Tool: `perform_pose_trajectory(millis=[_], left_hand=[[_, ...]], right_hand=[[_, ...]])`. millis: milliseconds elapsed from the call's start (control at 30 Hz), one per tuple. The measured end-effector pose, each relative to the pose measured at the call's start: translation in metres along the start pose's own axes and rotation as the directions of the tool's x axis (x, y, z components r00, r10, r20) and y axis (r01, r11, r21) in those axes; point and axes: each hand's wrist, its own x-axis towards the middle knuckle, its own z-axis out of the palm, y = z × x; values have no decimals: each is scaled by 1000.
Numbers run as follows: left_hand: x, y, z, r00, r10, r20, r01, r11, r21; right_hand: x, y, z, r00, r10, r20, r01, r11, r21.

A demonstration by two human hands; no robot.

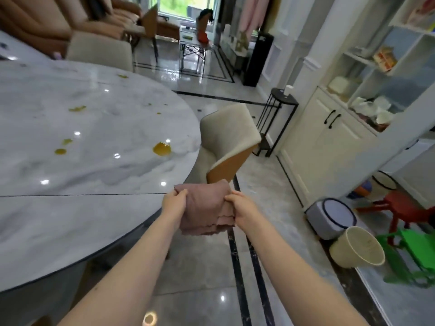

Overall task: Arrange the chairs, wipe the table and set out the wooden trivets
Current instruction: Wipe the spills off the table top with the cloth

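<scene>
A folded dusty-pink cloth [207, 205] is held in front of me, just off the right edge of the marble table [70, 208]. My left hand [174, 205] grips the cloth's left side and my right hand [242, 210] grips its right side. Yellow-brown spills dot the tabletop, the largest spill [162, 148] lying near the table's right edge. A beige chair [226, 142] with an orange-brown back stands tucked at the table's right side, beyond the cloth. Another beige chair [98, 51] stands at the far side. No trivets are in sight.
A white cabinet [324, 142] and open shelves line the right wall. A black side table [280, 114] stands beside it. On the floor at right lie a grey bin [334, 217], a cream bucket [355, 248], a red stool [407, 210] and green plastic stool [414, 255].
</scene>
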Motion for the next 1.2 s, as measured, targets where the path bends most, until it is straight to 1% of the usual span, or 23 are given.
perform_pose_trajectory(millis=[133,233,367,533,567,667,767,867,967,1033,1100,1167,1200], left_hand=[[53,9,-4,993,-8,-117,0,998,-69],[100,25,-6,983,-18,-185,0,995,-99],[167,46,-6,970,-18,-242,0,997,-74],[235,75,11,970,-36,-240,19,997,-71],[248,81,18,975,-34,-221,16,996,-84],[274,93,34,982,-30,-188,7,993,-122],[313,105,51,982,-69,-178,48,991,-122],[351,127,71,985,-103,-137,74,977,-202],[389,151,90,985,-76,-156,41,975,-217],[407,165,97,986,-31,-161,-1,981,-194],[425,171,98,978,-3,-210,-22,993,-116],[434,165,87,954,21,-299,-32,999,-32],[437,158,80,937,43,-348,-42,999,10]], right_hand=[[54,-21,40,995,-5,100,8,1000,-23],[95,-41,72,991,8,132,0,998,-56],[145,-69,110,983,24,184,-6,996,-93],[200,-109,135,981,-44,188,68,990,-123],[213,-118,138,981,-51,187,77,988,-131],[246,-140,142,982,-77,173,111,974,-198],[288,-169,148,975,-120,187,165,955,-248],[332,-203,160,957,-191,216,252,920,-301],[364,-235,178,910,-282,304,380,862,-336],[376,-248,191,844,-361,396,502,792,-348],[389,-250,204,769,-420,483,614,696,-373],[401,-233,209,716,-410,565,677,607,-416],[406,-220,208,696,-375,613,696,564,-445]])
